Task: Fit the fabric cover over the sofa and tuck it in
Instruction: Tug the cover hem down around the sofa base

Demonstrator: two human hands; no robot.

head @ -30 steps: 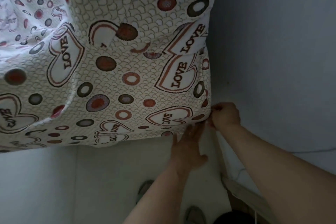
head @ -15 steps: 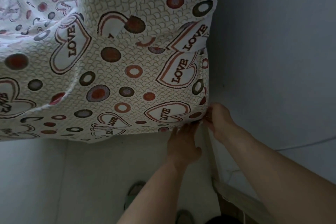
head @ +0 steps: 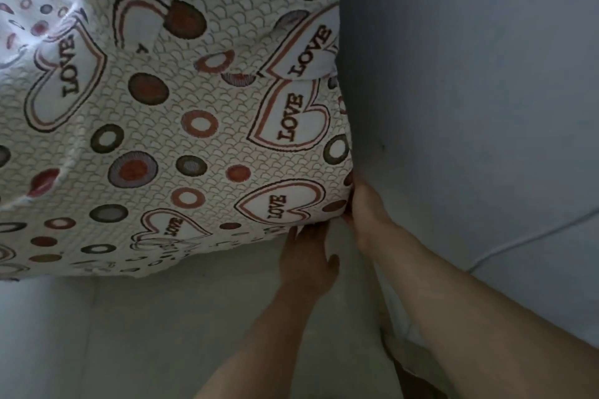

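Note:
A cream fabric cover (head: 181, 113), printed with "LOVE" hearts and red and brown circles, is stretched over the sofa's end and fills the upper left. My left hand (head: 308, 259) reaches under the cover's lower hem near the corner, fingertips hidden beneath the fabric. My right hand (head: 366, 207) is pressed against the cover's corner where it meets the wall, fingers hidden behind the fabric edge. The sofa itself is hidden under the cover.
A pale grey wall (head: 470, 91) stands right against the covered sofa's side. A thin cable (head: 531, 236) runs along the wall's lower right. Light floor (head: 162, 334) lies below the hem. A skirting board (head: 408, 359) runs along the wall's foot.
The view has come closer to the sofa's corner. My left hand has slid up under the hem, and my right hand has pushed further into the gap between cover and wall.

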